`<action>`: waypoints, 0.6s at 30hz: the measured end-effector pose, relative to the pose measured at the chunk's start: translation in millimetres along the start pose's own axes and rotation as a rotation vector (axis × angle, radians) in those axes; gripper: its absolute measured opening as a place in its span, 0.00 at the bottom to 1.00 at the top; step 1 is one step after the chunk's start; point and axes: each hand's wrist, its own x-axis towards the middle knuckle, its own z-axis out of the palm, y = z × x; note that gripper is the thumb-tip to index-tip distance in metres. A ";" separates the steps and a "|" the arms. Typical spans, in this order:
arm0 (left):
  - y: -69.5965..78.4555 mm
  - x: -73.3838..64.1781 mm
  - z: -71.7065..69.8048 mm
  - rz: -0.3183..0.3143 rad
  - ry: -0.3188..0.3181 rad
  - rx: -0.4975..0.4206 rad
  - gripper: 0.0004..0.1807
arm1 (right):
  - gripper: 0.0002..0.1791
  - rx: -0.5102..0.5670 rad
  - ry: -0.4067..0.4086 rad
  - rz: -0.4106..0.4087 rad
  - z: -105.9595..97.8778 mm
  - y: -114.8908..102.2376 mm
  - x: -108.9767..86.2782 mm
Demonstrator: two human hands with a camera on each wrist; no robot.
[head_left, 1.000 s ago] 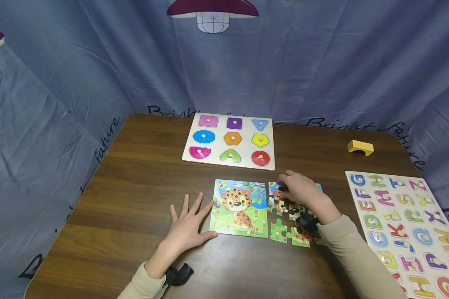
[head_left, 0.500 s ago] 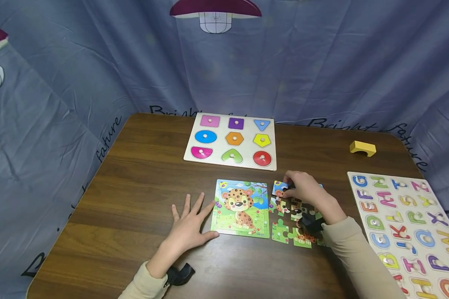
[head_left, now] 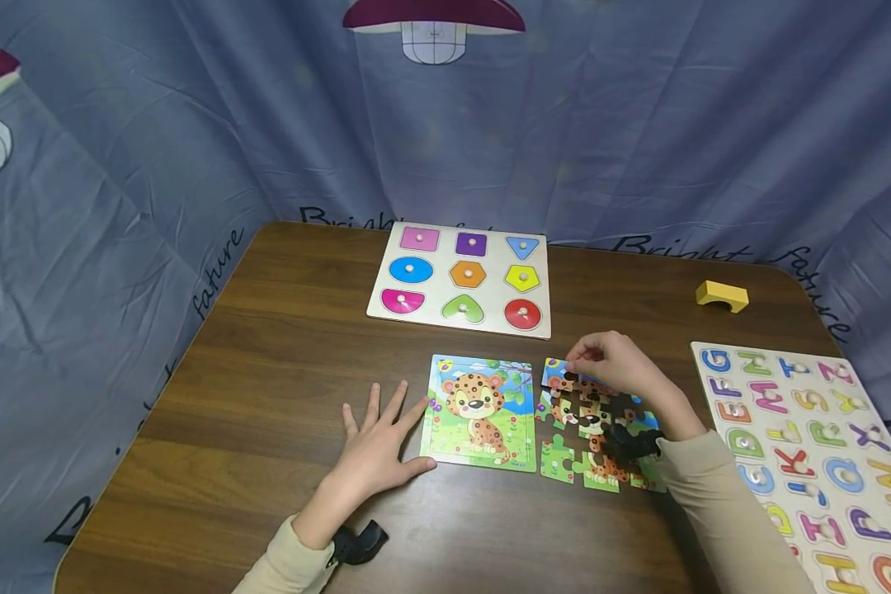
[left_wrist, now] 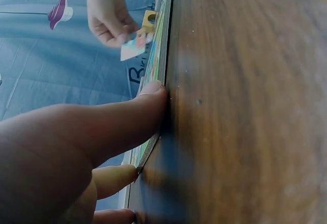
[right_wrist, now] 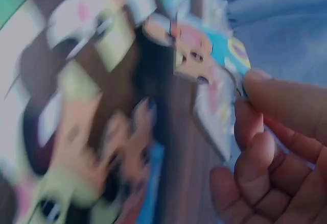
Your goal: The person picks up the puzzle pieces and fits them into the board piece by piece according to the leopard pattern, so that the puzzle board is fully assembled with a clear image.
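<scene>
My right hand (head_left: 619, 367) pinches a jigsaw piece (right_wrist: 204, 45) by its corner, between thumb and finger. The piece shows blue sky, a yellow and purple corner and part of a leopard's ear. In the left wrist view this piece hangs raised and tilted above the board. Below and around the right hand lie several loose leopard jigsaw pieces (head_left: 558, 462), partly covered by the hand and wrist strap. My left hand (head_left: 377, 452) lies on the table with fingers spread. Its thumb and a fingertip touch the left edge of the square leopard picture board (head_left: 453, 445).
A shape-peg board (head_left: 431, 289) lies behind the leopard board. At the right is an alphabet peg board (head_left: 775, 429), with the right forearm passing beside it. A yellow arch block (head_left: 722, 295) stands at the back right. Blue curtain (head_left: 564, 148) closes off the table's back.
The right hand has drawn up and slightly right, with the jigsaw piece coming up out of the group of loose pieces. The left hand stays in place. The head view has shifted slightly.
</scene>
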 end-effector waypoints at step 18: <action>-1.0 0.9 -1.0 -0.012 -0.019 0.016 0.44 | 0.06 0.194 -0.215 0.004 71.2 -78.9 64.6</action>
